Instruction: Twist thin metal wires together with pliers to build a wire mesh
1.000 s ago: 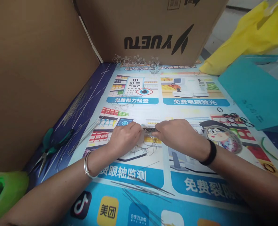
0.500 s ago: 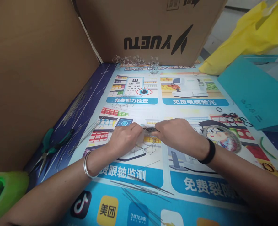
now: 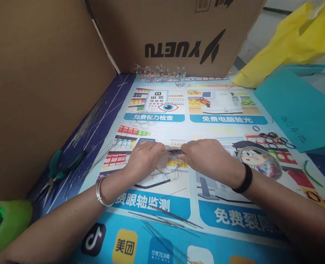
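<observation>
Head-worn view, forward and down

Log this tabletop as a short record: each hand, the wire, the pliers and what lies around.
Left hand: closed at the tip of a dark tool; exact grip too small to tell
Right hand: closed around the dark tool
Wire: thin loops just below the hands
Pliers: green-handled, lying at left, untouched
Right side: black rings, clear round dish
Back: brown cardboard standing upright
</observation>
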### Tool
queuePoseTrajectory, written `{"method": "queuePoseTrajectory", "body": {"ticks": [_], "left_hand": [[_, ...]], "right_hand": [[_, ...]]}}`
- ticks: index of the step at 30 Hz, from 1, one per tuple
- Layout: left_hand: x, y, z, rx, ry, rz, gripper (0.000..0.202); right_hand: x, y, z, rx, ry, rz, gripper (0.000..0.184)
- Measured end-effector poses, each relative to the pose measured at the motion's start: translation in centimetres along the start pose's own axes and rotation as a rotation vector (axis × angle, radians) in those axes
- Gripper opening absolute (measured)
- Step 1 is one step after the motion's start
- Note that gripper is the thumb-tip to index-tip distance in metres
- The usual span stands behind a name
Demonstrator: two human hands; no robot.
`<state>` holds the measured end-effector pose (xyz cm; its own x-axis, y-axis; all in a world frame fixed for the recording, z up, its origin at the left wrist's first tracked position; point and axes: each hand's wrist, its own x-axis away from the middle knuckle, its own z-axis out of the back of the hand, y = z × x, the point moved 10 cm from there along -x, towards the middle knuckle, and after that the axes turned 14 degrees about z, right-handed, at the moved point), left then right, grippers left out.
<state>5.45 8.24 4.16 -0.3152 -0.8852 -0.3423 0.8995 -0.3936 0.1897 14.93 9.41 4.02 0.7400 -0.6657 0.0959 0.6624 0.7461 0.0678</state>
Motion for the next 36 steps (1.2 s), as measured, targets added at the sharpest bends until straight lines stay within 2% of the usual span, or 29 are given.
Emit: {"method": "queuePoseTrajectory", "body": {"ticks": [13, 21, 25, 36], "left_hand": [[0.1, -0.5, 0.3, 0.03, 0.01, 0.012, 0.019], [0.3, -0.6, 0.9, 0.031, 0.073, 0.008, 0.018], [0.4, -0.6, 1.1, 0.065, 0.083, 0.01, 0.015], [-0.2, -1.7, 0.7, 0.202, 0.04, 0.136, 0.008]], "right_hand": [[0.3, 0.4, 0.2, -0.02, -0.001, 0.049, 0.032], [-0.1, -1.4, 1.0, 0.065, 0.151, 0.224, 0.032], [-0.1, -2.0, 1.1, 0.101, 0.201, 0.256, 0.032], [-0.5, -2.3, 1.2, 0.115, 0.215, 0.252, 0.028]]}}
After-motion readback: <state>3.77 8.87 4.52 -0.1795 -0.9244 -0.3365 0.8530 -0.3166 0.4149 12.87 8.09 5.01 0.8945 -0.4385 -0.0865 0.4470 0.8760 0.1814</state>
